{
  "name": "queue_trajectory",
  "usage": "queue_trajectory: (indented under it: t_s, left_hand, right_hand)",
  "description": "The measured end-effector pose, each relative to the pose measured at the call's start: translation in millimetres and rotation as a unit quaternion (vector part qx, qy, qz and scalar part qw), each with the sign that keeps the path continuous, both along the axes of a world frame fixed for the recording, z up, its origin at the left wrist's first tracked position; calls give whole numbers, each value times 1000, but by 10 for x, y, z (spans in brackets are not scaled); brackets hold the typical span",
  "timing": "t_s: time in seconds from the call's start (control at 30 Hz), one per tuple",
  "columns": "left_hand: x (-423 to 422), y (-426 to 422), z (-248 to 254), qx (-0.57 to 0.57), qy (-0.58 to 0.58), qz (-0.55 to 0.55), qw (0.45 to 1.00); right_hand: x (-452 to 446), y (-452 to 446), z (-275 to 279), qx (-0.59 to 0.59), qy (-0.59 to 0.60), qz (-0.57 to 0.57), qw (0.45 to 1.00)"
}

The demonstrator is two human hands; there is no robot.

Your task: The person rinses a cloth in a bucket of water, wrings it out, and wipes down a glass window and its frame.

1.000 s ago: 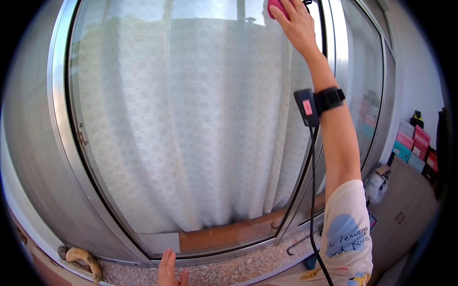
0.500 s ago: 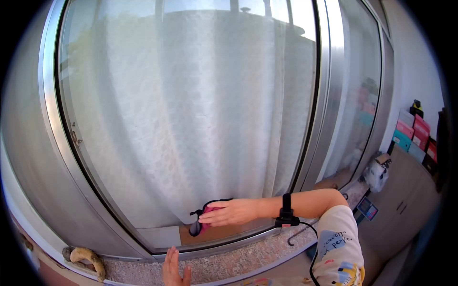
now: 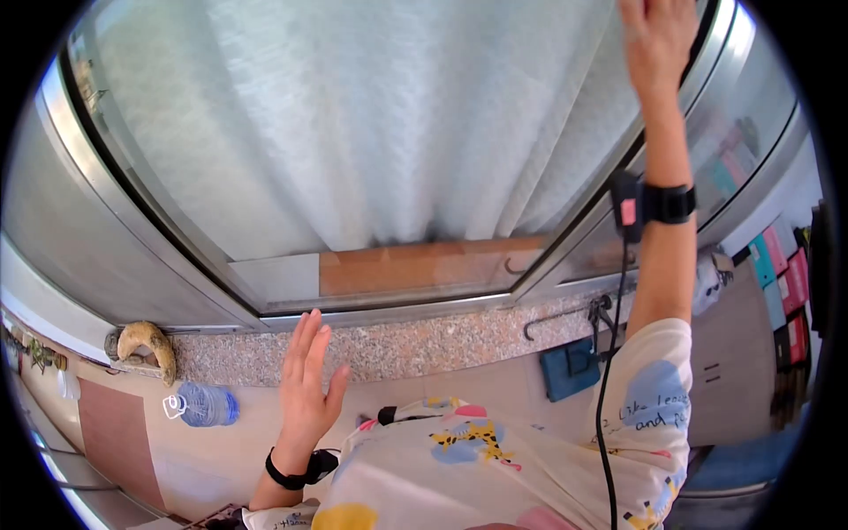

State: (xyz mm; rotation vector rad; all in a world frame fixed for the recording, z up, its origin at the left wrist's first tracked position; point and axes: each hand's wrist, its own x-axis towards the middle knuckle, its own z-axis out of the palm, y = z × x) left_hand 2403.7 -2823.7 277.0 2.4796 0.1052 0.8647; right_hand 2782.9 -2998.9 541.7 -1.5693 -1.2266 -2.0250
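My right hand is raised against the upper right of a large glass pane, near its metal frame. Its fingertips are cut off by the top edge; a sliver of dark pink shows at the fingers, matching the pink and black cloth it held against the glass earlier. My left hand is in front of the granite sill, fingers stretched out and holding nothing. Behind the glass hangs a pale curtain.
On the sill's left end lies a curved, horn-like object. Below it on the floor is a clear plastic water bottle. A dark hooked handle rests on the sill at right, above a teal bag. Coloured boxes stand on a cabinet.
My right hand has swept from the bottom of the pane to its upper right. The view has tilted down, bringing my torso, the bottle and the floor into sight.
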Motion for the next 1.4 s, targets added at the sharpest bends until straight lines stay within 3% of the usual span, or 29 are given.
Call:
queue_trajectory:
  t_s: [0.17, 0.23, 0.27, 0.3, 0.37, 0.4, 0.5, 0.6, 0.63, 0.67, 0.73, 0.8, 0.9, 0.97, 1.07, 1.13, 1.2, 1.33, 1.4]
  left_hand:
    - [253, -86, 160, 77, 32, -86, 993]
    - [356, -126, 165, 90, 21, -102, 990]
    - [389, -138, 158, 102, 11, -127, 987]
    - [431, -155, 157, 103, 8, -106, 989]
    - [540, -218, 166, 100, -17, -147, 984]
    - [613, -268, 223, 106, -43, -153, 982]
    - [938, -356, 480, 187, -120, -162, 962]
    - [1319, -194, 840, 264, -192, -80, 942]
    - [1458, -46, 947, 258, -224, -38, 939]
    - [1522, 57, 1021, 252, -255, 2, 933]
    - [1563, 238, 1013, 221, -262, -19, 939]
    - [1562, 408, 859, 197, -245, -40, 948]
    - [1420, 433, 120, 195, -194, -18, 961]
    - [1321, 540, -436, 238, -125, 87, 959]
    - [1214, 853, -719, 319, -132, 144, 927]
    - [1182, 1037, -191, 314, -164, 187, 916]
    - [1138, 1342, 678, 294, -222, 212, 905]
    - [1057, 1848, 2820, 399, -391, 250, 791]
    - [963, 1933, 3579, 389, -411, 306, 766]
  right_hand:
    - [-546, 70, -2468, -206, 143, 50, 967]
    - [-697, -62, -3118, -307, 198, 57, 929]
    - [-750, -111, -3227, -381, 195, 38, 903]
    - [-777, -94, -3180, -384, 183, 55, 903]
    - [-851, -40, -2910, -471, 187, 20, 862]
    - [-850, 44, -2710, -461, 182, 43, 867]
    - [-998, 470, -2023, -334, 181, 146, 914]
    - [-1084, 930, -1600, -188, 204, 277, 920]
    - [-1173, 992, -1529, -181, 235, 249, 922]
    - [-1180, 1027, -1561, -176, 230, 257, 922]
    - [-1139, 1117, -1725, -142, 195, 274, 931]
    - [-1139, 988, -1966, -219, 241, 268, 907]
    - [-1349, 622, -2412, -278, 336, 303, 847]
    - [-1485, 269, -2870, -254, 445, 288, 809]
    - [-1555, -380, -3654, -256, 575, 249, 736]
    - [-1570, -848, -4249, -211, 621, 245, 714]
    - [-1608, -1144, -4538, -144, 646, 205, 721]
    - [-1511, -1280, -4484, -39, 710, 231, 665]
    - [-1388, -1176, -4413, -2, 746, 180, 641]
